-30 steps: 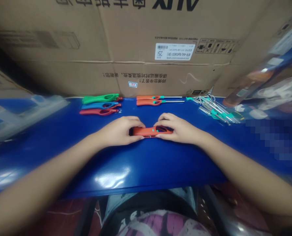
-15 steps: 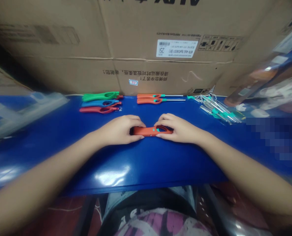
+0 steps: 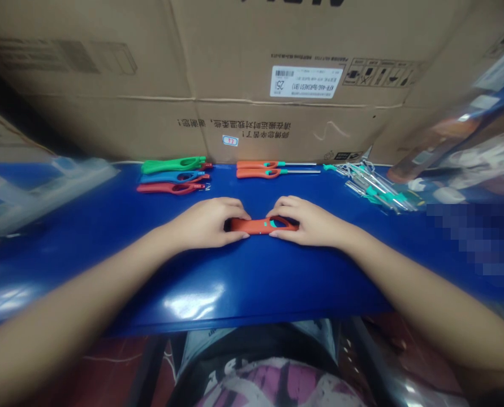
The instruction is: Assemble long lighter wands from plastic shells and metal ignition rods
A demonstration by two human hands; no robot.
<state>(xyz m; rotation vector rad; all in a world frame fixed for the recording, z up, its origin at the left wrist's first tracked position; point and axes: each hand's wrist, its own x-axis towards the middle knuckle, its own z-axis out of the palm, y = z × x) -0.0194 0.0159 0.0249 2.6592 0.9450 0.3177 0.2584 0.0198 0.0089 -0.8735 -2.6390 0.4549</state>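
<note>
An orange long-neck lighter handle [image 3: 258, 226] lies crosswise on the blue table, with a turquoise trigger [image 3: 274, 223] showing in its oval opening. My left hand [image 3: 211, 223] pinches the handle's left end between thumb and fingers. At the other end, around the opening, my right hand [image 3: 305, 221] is closed in the same way. Both end tips are partly covered by my fingers. No metal tube shows on this handle. Beyond my hands, two orange lighters [image 3: 258, 173] with turquoise parts and metal tubes lie side by side.
Green [image 3: 171, 165], blue [image 3: 167, 177] and red [image 3: 167, 187] handles lie at the back left. Several metal tubes with turquoise parts [image 3: 377, 189] are heaped at the back right. A large cardboard box [image 3: 150, 124] walls off the back. Clear plastic [image 3: 65, 192] lies at left.
Both hands keep their grip on the orange handle in the same place. The seam along its near edge looks narrower now.
</note>
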